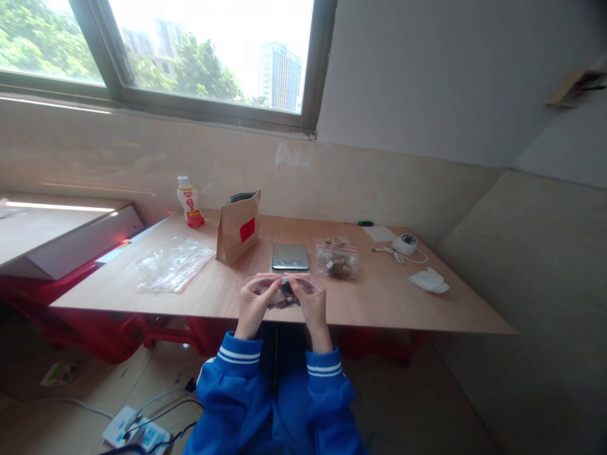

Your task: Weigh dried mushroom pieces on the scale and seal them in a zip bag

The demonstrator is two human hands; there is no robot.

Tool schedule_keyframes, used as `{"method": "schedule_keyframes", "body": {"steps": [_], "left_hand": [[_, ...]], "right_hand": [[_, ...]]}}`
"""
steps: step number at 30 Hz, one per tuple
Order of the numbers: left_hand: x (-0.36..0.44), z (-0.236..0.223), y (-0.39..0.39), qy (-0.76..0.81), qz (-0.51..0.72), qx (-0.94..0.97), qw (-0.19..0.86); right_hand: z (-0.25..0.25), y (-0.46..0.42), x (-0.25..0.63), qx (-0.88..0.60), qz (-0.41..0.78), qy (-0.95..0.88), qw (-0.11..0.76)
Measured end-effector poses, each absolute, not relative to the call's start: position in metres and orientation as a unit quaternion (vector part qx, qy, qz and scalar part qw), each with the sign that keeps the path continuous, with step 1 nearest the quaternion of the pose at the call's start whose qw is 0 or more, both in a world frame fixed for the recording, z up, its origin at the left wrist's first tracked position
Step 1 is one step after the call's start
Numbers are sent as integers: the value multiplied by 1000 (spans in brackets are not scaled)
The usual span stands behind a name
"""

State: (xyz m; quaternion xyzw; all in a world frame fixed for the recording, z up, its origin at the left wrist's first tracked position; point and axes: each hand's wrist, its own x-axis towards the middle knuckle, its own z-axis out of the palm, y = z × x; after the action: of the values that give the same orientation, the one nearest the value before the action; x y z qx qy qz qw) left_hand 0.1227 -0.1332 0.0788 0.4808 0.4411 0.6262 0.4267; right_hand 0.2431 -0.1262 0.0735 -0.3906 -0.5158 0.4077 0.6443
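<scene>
Between my two hands is a clear zip bag (284,302) with a red seal line and dark and pale pieces inside, held over the table's front edge. My left hand (256,304) pinches its top edge on the left, thumb pointing inward. On the right, my right hand (310,304) grips the same edge, its thumb close to the other. The bag's mouth looks parted between the thumbs. Just beyond the hands lies a flat silver scale (290,255). To its right sits another filled zip bag (337,262) holding brownish pieces.
A brown paper pouch (239,229) with a red label stands left of the scale, near a bottle (190,203). Clear plastic bags (175,264) lie at left. A white camera (404,245) with cable, white tissue (429,280) and green-handled tool (365,223) are at right. A power strip (137,431) lies on the floor.
</scene>
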Motion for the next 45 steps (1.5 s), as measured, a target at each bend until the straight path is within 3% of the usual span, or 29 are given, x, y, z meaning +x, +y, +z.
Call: {"method": "schedule_keyframes", "body": {"steps": [5,12,30,37,45], "left_hand": [[126,80,-134,438,641,505,377],[122,79,-133,435,632,503,398],[135,73,-128,451,663,494,336],[118,76,-126,439,637,500,390],[100,71,-124,461,657,481,354]], "right_hand": [[73,-126,242,-399,408,-488,660],[76,-126,240,-382,436,-520,627],[64,-121,221,-421,374,-465,683],[65,-122,233,-403,432,-483,647],[67,-123,242,-421,412,-465,661]]}}
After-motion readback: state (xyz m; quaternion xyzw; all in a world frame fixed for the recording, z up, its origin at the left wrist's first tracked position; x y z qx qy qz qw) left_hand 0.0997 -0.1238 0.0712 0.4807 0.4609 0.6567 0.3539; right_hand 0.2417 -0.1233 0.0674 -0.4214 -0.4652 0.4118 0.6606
